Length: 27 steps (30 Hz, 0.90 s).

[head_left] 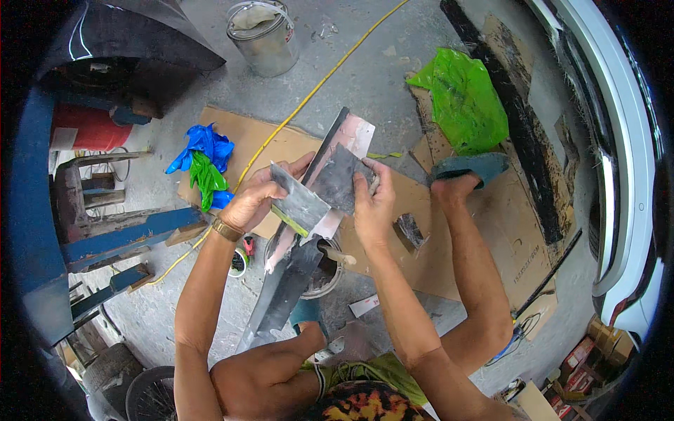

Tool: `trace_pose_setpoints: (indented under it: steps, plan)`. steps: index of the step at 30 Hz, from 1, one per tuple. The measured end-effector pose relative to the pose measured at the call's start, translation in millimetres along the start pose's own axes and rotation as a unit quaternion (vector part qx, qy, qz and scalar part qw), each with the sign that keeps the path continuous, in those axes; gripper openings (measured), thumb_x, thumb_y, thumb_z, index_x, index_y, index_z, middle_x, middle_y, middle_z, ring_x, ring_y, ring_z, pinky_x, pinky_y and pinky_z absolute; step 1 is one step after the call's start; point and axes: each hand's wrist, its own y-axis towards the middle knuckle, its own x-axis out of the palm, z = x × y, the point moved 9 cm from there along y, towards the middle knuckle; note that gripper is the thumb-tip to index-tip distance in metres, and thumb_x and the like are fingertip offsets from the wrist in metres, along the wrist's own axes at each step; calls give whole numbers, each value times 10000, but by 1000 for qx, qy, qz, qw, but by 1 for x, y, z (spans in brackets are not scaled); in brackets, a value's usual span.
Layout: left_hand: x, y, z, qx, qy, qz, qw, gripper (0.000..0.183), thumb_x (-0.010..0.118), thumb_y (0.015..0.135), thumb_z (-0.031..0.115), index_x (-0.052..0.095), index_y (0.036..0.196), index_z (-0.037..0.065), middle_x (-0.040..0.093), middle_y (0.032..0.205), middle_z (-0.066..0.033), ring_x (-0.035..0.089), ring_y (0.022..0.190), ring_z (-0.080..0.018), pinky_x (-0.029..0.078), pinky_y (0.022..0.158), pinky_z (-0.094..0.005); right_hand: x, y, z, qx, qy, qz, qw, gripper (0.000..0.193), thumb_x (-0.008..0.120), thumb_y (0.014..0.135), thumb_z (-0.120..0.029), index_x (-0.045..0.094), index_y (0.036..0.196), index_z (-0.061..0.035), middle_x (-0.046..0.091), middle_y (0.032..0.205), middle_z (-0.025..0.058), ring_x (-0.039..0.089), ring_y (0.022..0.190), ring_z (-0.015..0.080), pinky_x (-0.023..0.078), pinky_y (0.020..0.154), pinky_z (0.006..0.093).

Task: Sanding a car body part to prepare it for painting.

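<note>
A long dark strip [281,291] with pale pink, filler-like patches [353,137] slants up from near my knees, over an open round can [330,284]. My left hand [256,200], with a watch at the wrist, grips a worn grey rectangular sheet [300,200] with a yellow-green lower edge. Some of its fingers lie behind the sheet, beside the strip. My right hand [373,200] pinches a dark grey square sheet [340,179] by its right side, in front of the strip. The two sheets are close together. A stick-like handle [338,255] juts from the can.
Flattened cardboard [449,270] covers the floor. On it lie a green plastic sheet [467,105], blue and green crumpled plastic [206,160] and a small dark scrap [408,231]. A yellow cable [316,95] crosses it. A metal paint can [265,45] stands beyond; a white car body [625,140] is right.
</note>
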Motion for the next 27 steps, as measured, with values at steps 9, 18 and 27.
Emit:
trace_pose_setpoints:
  steps: [9,18,27]
  plan:
    - [-4,0,-5,13,7,-21,1000,154,576,774,123,510,896,57,349,1555,-162,436,1272,-198,267,1093,-343,2,9,3,-10,8,-21,1000,237,600,914,-52,583,1144,-1,645,1013,98,578,942,159,458,848,293]
    - [-5,2,-6,7,13,-13,1000,157,582,775,119,515,904,60,354,1554,-157,443,1256,-195,271,1084,-333,8,11,0,12,18,-42,999,220,606,896,-27,565,1109,7,655,1007,125,597,986,194,451,898,323]
    - [-6,1,-8,-17,25,-2,1000,161,593,763,111,519,894,52,287,1564,-230,356,1391,-306,243,1124,-360,14,8,19,67,98,-47,992,223,617,903,-39,554,1114,-6,607,1031,84,551,987,166,445,890,309]
